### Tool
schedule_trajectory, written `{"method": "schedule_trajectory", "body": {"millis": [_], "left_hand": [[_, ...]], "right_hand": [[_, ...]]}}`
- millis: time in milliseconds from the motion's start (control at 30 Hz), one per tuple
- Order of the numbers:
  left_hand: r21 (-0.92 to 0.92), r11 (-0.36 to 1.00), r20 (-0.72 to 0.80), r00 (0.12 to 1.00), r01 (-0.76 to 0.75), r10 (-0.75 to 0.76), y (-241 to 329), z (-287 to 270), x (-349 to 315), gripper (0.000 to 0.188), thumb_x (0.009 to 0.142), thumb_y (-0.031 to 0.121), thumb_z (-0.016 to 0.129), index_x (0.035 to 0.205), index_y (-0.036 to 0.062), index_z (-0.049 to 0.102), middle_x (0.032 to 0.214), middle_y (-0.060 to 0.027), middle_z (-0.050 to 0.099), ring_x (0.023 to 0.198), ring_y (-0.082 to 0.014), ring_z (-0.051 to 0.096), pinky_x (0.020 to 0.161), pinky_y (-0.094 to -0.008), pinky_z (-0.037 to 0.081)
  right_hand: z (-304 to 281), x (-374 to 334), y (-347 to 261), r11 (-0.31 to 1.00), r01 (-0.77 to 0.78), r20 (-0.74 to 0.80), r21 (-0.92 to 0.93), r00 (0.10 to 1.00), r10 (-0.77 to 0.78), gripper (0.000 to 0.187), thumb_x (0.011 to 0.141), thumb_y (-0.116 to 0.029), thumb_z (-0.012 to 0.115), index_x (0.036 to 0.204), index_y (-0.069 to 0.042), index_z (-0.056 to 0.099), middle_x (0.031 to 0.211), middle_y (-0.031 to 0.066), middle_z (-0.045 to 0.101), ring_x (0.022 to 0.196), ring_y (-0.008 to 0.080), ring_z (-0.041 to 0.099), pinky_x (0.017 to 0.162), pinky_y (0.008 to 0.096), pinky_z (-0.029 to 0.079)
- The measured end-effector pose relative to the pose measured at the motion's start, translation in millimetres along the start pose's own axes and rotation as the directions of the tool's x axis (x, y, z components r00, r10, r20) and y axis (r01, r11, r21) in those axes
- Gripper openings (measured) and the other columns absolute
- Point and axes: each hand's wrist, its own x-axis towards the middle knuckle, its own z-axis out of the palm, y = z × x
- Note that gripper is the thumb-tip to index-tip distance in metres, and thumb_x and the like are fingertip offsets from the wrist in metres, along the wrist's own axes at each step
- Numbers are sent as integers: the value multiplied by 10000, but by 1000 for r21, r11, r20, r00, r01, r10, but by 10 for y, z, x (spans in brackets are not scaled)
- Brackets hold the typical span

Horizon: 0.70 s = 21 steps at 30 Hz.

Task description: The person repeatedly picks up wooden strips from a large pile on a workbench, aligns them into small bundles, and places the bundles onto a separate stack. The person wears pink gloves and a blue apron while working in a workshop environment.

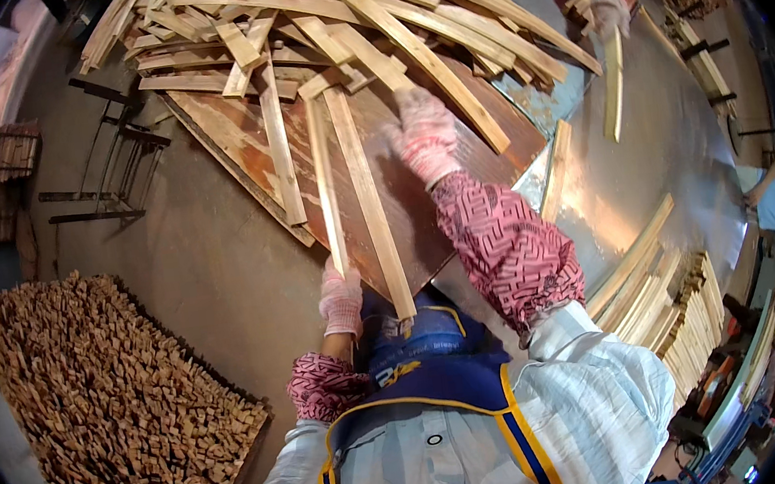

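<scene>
In my left hand [342,299], gloved in pinkish white knit, is the near end of a narrow wooden strip [327,192], which points away over the brown board. The fingers are closed round it. My right hand [425,136], in a similar glove, reaches forward to the pile; its fingertips touch the near end of another wooden strip [370,59], with the thumb apart and slightly blurred. Between my hands a separate wooden strip [369,201] lies on the brown board [422,210], its near end jutting over the edge toward my apron.
A jumbled pile of wooden strips [287,7] covers the board's far part. Bundled short sticks [122,412] stand at lower left, near a dark metal rack [106,168]. Stacked strips [668,307] lie at right. A red-sleeved co-worker's gloved hand [610,16] holds a strip at far right.
</scene>
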Motion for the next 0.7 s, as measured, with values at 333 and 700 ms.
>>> {"method": "schedule_trajectory", "body": {"millis": [333, 700], "left_hand": [[307, 906, -326, 863, -290, 387, 689, -10, 168, 619, 768, 214, 723, 1325, 90, 486, 1180, -206, 536, 1093, -372, 538, 970, -447, 435], [-830, 556, 241, 868, -48, 434, 1314, 696, 248, 502, 923, 336, 620, 1316, 47, 503, 1160, -77, 591, 960, -173, 568, 819, -320, 467]], "right_hand": [[197, -86, 855, 882, -115, 111, 457, 991, 71, 483, 883, -328, 606, 1268, -43, 543, 1019, 198, 647, 963, 284, 633, 866, 404, 477], [235, -1801, 980, 261, -509, 556, 820, 816, -158, 395, 974, -284, 507, 1282, -37, 484, 1013, 143, 647, 840, 278, 661, 682, 372, 559]]}}
